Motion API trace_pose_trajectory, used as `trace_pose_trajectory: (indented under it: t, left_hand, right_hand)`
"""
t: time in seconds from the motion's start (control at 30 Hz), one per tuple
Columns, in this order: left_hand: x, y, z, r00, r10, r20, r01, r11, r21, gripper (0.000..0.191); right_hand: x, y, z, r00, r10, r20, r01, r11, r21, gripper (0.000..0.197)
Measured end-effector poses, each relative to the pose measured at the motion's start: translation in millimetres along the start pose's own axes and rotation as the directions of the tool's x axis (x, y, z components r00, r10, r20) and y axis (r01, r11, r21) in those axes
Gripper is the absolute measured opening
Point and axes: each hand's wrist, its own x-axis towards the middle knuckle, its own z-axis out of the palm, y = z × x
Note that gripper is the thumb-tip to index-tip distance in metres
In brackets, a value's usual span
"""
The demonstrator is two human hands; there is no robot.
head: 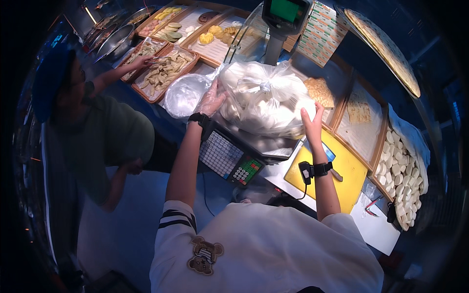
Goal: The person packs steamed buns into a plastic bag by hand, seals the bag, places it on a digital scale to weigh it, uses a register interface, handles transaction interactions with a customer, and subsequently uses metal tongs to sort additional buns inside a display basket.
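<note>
A large, tied clear plastic bag full of round white buns (263, 99) rests on the metal pan of a label scale, under its raised display (284, 14). My left hand (211, 100), in a clear plastic glove, lies against the bag's left side. My right hand (312, 121), which looks bare, touches the bag's right side with thumb and fingers apart. Below the bag is the scale's keypad (221, 154). A yellow cutting board (340, 161) with a knife (335, 174) lies under my right forearm. Left of my left hand stands a bowl covered with clear plastic (187, 95).
At the left a co-worker (106, 128) reaches with tongs over a wicker basket of dumplings (165, 73). Wooden trays (209, 44) of buns line the far side. Flatbread pieces (359, 106) and a heap of white buns (399, 172) stand at the right.
</note>
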Motion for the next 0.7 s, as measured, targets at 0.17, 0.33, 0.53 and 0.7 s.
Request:
trace_pose_trajectory:
  t: [0.17, 0.33, 0.53, 0.7]
  left_hand:
    - [-2, -5, -13, 0.989, -0.149, 0.014, 0.145, 0.977, 0.158, 0.055]
    - [-123, -13, -70, 0.954, -0.081, -0.288, 0.043, 0.99, -0.135, 0.045]
    - [-276, -76, -82, 0.752, -0.631, -0.191, 0.599, 0.775, -0.2, 0.042]
    - [-300, -128, -101, 0.706, -0.699, 0.114, 0.689, 0.715, 0.116, 0.038]
  right_hand:
    - [-41, -1, 22, 0.981, -0.088, -0.17, 0.063, 0.987, -0.148, 0.068]
    - [-104, -34, 39, 0.887, -0.254, -0.385, 0.128, 0.937, -0.324, 0.045]
    - [-166, -59, 163, 0.829, -0.255, 0.497, 0.537, 0.611, -0.582, 0.072]
    - [-160, -44, 260, 0.856, -0.248, 0.454, 0.508, 0.567, -0.649, 0.074]
